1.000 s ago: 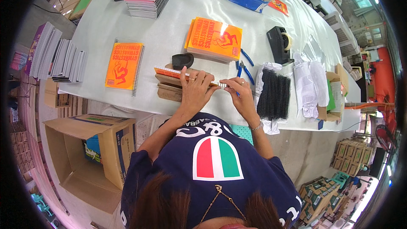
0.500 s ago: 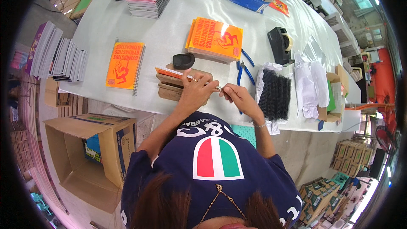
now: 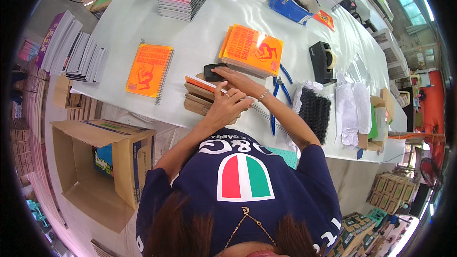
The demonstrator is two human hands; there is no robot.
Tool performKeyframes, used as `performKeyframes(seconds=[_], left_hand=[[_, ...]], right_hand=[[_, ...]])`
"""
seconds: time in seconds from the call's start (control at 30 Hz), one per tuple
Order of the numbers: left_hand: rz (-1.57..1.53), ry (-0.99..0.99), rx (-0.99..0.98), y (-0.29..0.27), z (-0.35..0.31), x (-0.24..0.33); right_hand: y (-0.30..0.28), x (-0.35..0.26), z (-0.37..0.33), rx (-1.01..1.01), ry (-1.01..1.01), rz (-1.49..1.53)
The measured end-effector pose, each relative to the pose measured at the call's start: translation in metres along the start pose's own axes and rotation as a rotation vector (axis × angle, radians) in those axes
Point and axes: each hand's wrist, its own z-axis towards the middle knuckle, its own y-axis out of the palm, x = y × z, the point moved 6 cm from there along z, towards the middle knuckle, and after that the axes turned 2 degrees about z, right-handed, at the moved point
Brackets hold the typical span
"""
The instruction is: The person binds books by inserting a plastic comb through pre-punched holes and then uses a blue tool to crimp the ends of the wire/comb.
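**Close Work at a Glossy White Counter** (image 3: 190,38)

We lean over the counter, our left hand (image 3: 229,107) curled closed and gripping a thin, orange-covered book (image 3: 202,84) that stands on edge at a slotted brown wooden block (image 3: 195,103) near the counter's front. Beside the left fingertips, a slim dark wire coil (image 3: 266,114) slants toward our right forearm; its inner end is hidden from us. Our right hand (image 3: 242,82) crosses just beyond the left, palm down, fingers stretched onto a rounded black block (image 3: 214,72); we cannot tell whether they grip it.

Just behind lies a low stack of bright orange books (image 3: 252,50). To our left, an orange spiral-bound notebook (image 3: 150,71) rests flat. On our right, we have blue-handled metal hand tools (image 3: 285,92), a bundle of black wire coils (image 3: 314,116) on white wrapping and a black tape dispenser (image 3: 322,64). A tall stack of red-covered notebooks (image 3: 183,0) and an open blue cardboard box (image 3: 290,7) stand farther back.
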Motion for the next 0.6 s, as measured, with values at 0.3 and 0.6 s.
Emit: performKeyframes(seconds=[0.3, 0.6], left_hand=[[-0.060, -0.018, -0.023, -0.002, 0.002, -0.001], [-0.054, -0.020, -0.068, 0.002, 0.001, -0.004]], right_hand=[[-0.013, 0.018, -0.063, 0.167, 0.261, 0.029], [-0.028, 0.009, -0.146, 0.373, 0.528, -0.086]])
